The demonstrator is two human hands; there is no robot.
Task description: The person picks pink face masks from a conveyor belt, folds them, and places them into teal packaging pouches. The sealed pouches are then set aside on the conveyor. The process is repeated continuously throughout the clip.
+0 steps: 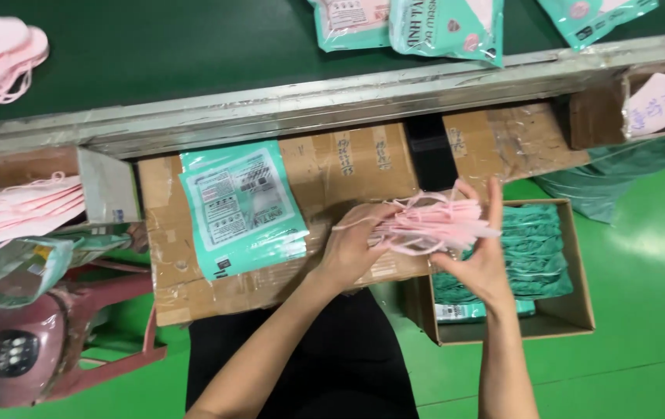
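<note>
Fingers (363,221) of our left hand (348,248) and right hand (478,252) pinch a soft pink stack of face masks (433,225), ear loops dangling, above a taped cardboard sheet (332,167). Glossy teal pouches (243,209): nine o'clock. Open carton (573,310), teal packs: four o'clock.

Bright, even overhead light — glare on the green floor (651,233), slight motion blur, soft shadows.
</note>
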